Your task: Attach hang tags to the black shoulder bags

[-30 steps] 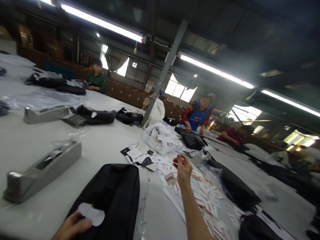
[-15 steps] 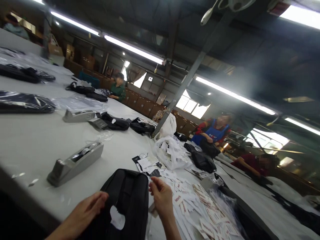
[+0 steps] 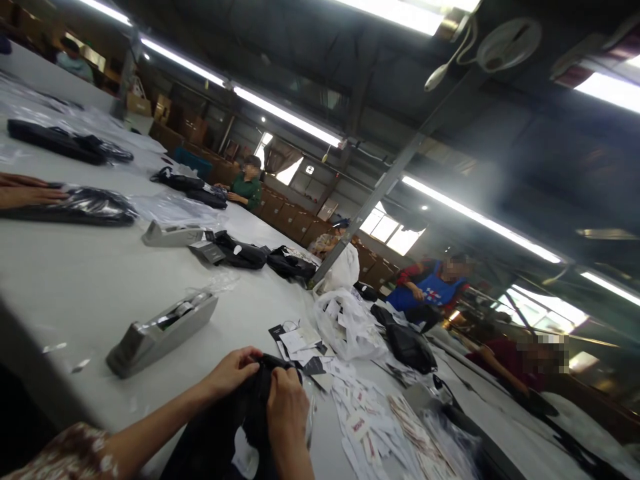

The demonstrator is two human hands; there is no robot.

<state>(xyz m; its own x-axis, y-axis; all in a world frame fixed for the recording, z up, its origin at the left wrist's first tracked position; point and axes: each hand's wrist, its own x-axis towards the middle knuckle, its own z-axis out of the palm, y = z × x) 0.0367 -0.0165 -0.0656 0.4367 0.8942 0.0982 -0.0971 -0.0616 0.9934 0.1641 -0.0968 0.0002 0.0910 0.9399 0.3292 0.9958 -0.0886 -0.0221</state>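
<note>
A black bag (image 3: 220, 427) lies at the table's near edge, a white paper piece (image 3: 245, 455) on its front. Fingers bent, my left hand (image 3: 231, 372) grips the top left of the bag. My right hand (image 3: 289, 405) closes on the upper right edge, its knuckles toward me; both hands' fingertips are partly hidden. Left of the bag stands a grey tape dispenser (image 3: 163, 333). Just beyond my right hand are black and white hang tags (image 3: 300, 343) and a spread of small white labels (image 3: 365, 420).
A white plastic bag (image 3: 345, 327) of tags sits past the labels. More black bags (image 3: 240, 252) and a second tape dispenser (image 3: 173, 233) lie farther off. At far left another person's hand (image 3: 30, 191) rests on a plastic-wrapped bag (image 3: 100, 205). Co-workers stand around the table.
Both my hands have come inward and taken hold of the bag's top, which is now bunched. Another person's hand has appeared at far left. The view has shifted slightly.
</note>
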